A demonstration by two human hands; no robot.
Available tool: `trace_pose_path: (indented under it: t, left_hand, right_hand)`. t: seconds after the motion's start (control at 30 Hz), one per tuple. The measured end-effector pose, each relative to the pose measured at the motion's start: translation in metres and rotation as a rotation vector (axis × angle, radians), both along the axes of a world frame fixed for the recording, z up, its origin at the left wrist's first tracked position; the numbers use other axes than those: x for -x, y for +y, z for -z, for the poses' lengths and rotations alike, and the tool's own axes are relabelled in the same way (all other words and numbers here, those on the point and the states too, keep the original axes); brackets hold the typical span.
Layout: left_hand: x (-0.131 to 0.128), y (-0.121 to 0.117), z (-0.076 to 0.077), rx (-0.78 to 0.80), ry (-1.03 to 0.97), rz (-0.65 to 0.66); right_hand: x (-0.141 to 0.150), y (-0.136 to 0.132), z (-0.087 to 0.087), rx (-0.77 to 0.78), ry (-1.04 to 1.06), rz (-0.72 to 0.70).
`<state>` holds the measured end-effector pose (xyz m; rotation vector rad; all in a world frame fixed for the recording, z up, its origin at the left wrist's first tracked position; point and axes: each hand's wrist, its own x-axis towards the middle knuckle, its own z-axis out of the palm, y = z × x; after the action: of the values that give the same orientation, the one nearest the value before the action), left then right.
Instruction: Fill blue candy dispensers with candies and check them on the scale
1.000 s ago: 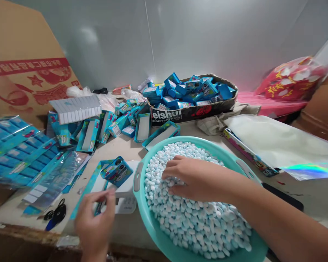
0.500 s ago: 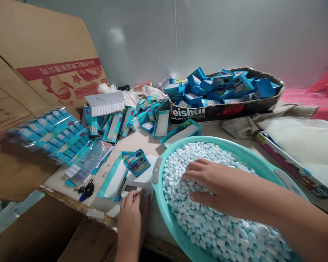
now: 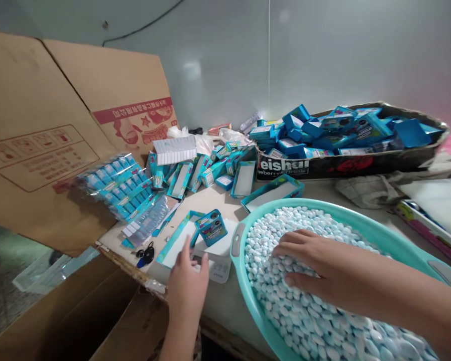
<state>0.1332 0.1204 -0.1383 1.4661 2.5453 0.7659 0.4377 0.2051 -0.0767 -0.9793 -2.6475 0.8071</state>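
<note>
The left hand (image 3: 188, 286) is poised, fingers spread, at the digital scale (image 3: 221, 273), where a blue candy box (image 3: 212, 229) is propped. Candies (image 3: 319, 323) in the teal basin (image 3: 249, 301) are touched by the right hand (image 3: 310, 258), thumb and fingers parted.

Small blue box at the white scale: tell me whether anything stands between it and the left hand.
Nothing visible stands between the left hand and the small blue box; only a gap over the white scale separates them.
</note>
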Motion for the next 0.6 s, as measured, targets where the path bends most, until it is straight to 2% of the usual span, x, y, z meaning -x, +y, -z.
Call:
trace_pose_path:
  t: [0.07, 0.13, 0.17, 0.23, 0.3, 0.43, 0.6]
  left_hand:
    - [0.006, 0.022, -0.012, -0.237, -0.040, -0.047]
    - [0.017, 0.052, -0.018, -0.379, -0.117, 0.047]
    - [0.023, 0.069, -0.018, -0.373, -0.194, 0.115]
    - [0.033, 0.099, -0.014, -0.264, -0.425, 0.269]
    - [0.039, 0.119, -0.006, -0.315, -0.558, 0.340]
    - [0.042, 0.123, 0.008, -0.614, -0.520, 0.260]
    - [0.049, 0.115, 0.006, -0.862, -0.529, 0.182]
  right_hand:
    - [0.002, 0.001, -0.005, 0.009, -0.043, 0.000]
    - [0.004, 0.001, -0.011, 0.013, -0.080, 0.014]
    - [0.005, 0.002, -0.014, 0.017, -0.095, 0.023]
    - [0.007, 0.002, -0.018, 0.027, -0.114, 0.034]
    - [0.007, 0.002, -0.020, 0.031, -0.112, 0.036]
    - [0.005, 0.003, -0.018, 0.038, -0.082, 0.024]
    - [0.002, 0.002, -0.018, 0.075, -0.105, 0.031]
